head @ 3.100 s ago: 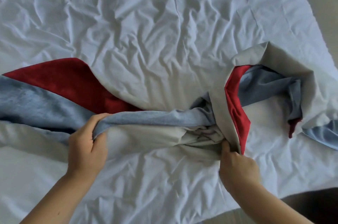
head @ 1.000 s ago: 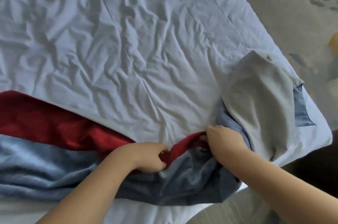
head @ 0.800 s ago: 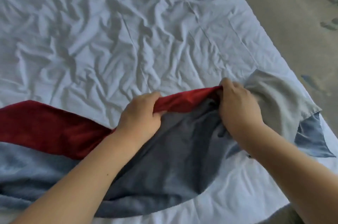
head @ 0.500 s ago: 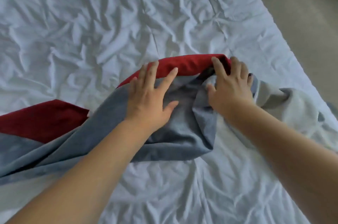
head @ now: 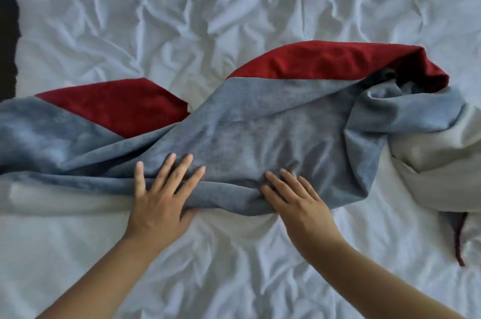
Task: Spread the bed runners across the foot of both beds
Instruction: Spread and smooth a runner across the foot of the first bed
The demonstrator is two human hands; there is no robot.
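Observation:
A bed runner (head: 260,123) in blue-grey with a red band along its far edge and a pale grey underside lies twisted across the wrinkled white bed sheet (head: 208,6). Its right end is bunched and folded over, showing the pale lining. My left hand (head: 158,199) rests flat on the runner's near edge with fingers spread. My right hand (head: 296,201) lies flat on the same near edge, a little to the right, fingers apart. Neither hand grips the cloth.
The bed's left edge meets a dark strip (head: 6,19) at the far left. A thin dark red cord or seam end (head: 458,243) trails from the bunched right end onto the sheet.
Both hands slid from the runner's red far edge back to its near blue edge. The middle of the runner now lies flatter and wider, and the view has shifted left.

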